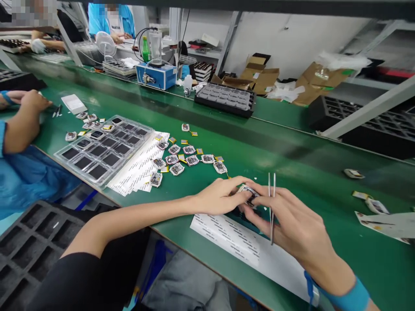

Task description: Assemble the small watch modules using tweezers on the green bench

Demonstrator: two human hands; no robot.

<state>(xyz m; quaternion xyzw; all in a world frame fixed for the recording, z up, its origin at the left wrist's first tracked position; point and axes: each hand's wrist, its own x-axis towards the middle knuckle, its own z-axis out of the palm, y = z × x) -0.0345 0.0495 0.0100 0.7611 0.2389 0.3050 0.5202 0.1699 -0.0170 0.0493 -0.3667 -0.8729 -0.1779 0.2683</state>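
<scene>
My left hand (220, 196) is closed, fingers and thumb on a small watch-like case (249, 193) with electronics inside. My right hand (301, 224) grips the same case from the other side, and a pair of metal tweezers (271, 216) is tucked upright between its fingers. Fingers cover much of the case. Just left of my hands, several similar white-rimmed cases with circuit boards (192, 160) lie on the green mat, with small yellow-edged battery packs (184, 142) beside them. Under my hands lies a sheet of printed labels (227, 237).
A clear compartment tray (108, 149) rests on label sheets (139, 172) to the left, near a co-worker's hand (34, 103). More cases (376, 206) and a printed card (385, 226) lie at right. Behind are a blue box device (157, 77) and a stacked tray (225, 98).
</scene>
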